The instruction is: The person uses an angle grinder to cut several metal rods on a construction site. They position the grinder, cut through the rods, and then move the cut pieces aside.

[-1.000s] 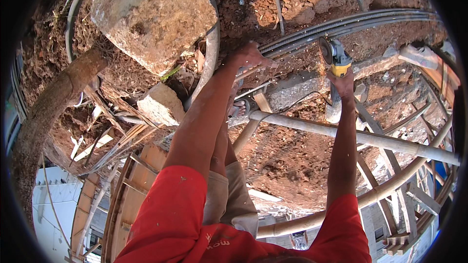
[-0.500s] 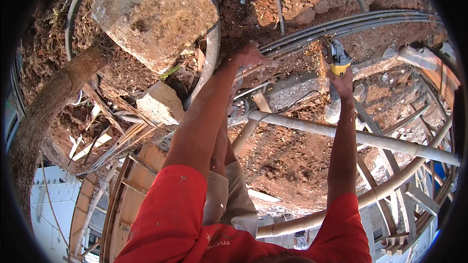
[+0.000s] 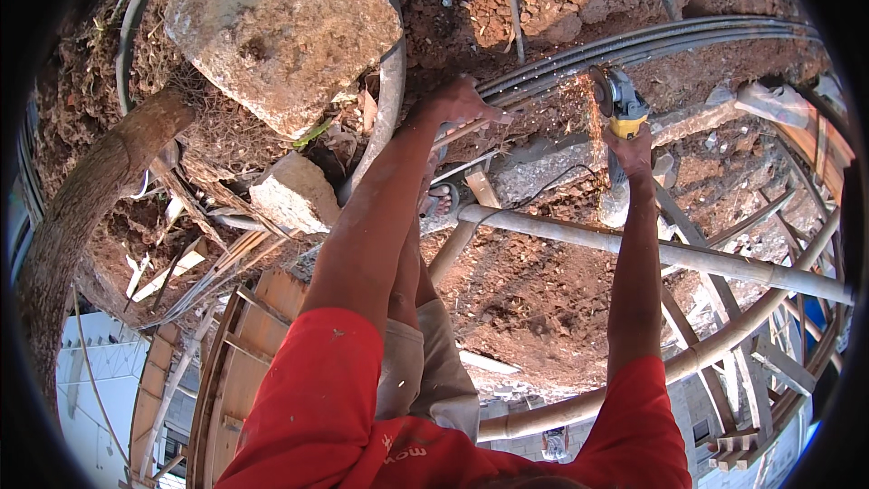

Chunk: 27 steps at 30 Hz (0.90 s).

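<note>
Upper right, the right hand (image 3: 635,148) grips a sparking angle grinder (image 3: 625,107) near metal rods (image 3: 652,40); at upper centre, I can't tell whether the left hand (image 3: 463,101) grasps them.

On the front of my red shirt (image 3: 308,398) I see short white lettering (image 3: 405,455) beside a small white emblem (image 3: 388,442).

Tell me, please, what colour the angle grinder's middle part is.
Yellow; this part of the angle grinder shows best in the head view.
</note>
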Tool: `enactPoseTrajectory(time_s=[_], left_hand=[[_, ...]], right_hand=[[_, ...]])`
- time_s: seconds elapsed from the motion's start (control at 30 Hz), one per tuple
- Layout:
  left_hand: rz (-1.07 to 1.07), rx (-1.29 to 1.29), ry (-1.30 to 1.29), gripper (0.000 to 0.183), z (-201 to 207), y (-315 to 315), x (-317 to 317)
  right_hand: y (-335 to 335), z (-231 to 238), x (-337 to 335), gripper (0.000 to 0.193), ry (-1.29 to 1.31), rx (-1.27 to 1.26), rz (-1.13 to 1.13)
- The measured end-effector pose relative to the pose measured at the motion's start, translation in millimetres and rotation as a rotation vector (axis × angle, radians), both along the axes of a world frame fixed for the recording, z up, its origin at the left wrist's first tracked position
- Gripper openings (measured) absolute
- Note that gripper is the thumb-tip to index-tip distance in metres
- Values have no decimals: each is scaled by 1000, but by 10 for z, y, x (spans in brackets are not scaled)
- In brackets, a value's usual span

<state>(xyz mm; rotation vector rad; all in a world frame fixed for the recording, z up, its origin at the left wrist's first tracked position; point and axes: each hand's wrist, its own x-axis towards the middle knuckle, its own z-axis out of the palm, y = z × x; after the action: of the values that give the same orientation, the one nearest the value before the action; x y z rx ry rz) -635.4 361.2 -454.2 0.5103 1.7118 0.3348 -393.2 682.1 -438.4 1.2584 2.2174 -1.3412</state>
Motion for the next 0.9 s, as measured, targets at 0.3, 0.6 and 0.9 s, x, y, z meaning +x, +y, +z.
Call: enactPoseTrajectory(time_s=[0.3,0.6,0.9], left_hand=[[-26,-18,-1,121,-62,-2,-3],[15,-28,-41,124,-132,6,17],[58,37,-59,120,-391,-100,121]], right_hand=[[-52,0,-21,45,73,-36,-30],[8,-127,78,47,75,31,-40],[-39,-100,-28,47,83,6,-62]])
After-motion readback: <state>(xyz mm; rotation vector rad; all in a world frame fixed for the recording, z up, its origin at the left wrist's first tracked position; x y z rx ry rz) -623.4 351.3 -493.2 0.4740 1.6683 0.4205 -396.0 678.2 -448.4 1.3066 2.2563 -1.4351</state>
